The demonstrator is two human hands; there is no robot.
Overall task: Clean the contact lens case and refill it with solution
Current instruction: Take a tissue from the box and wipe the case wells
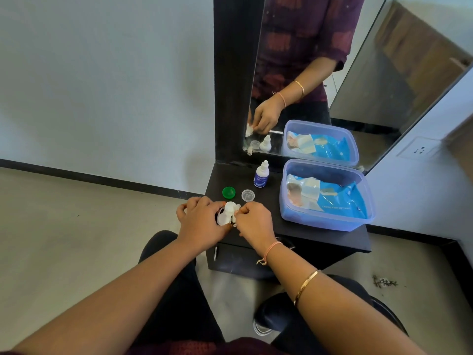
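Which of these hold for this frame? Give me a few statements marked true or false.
1. The green cap lies on the dark stand, off the case. True.
2. The solution bottle lies on its side. False: it stands upright, near the mirror.
3. Both hands are at the lens case. True: left hand and right hand meet around it.
4. The blue tub is empty. False: a blue packet lies inside.
5. The clear cap is screwed on the case. False: it sits beside the green cap.

One small white dropper bottle (pixel 261 175), one green round cap (pixel 228 192), one clear round cap (pixel 248 195), one translucent blue plastic box (pixel 325 221), one white lens case (pixel 226 213).
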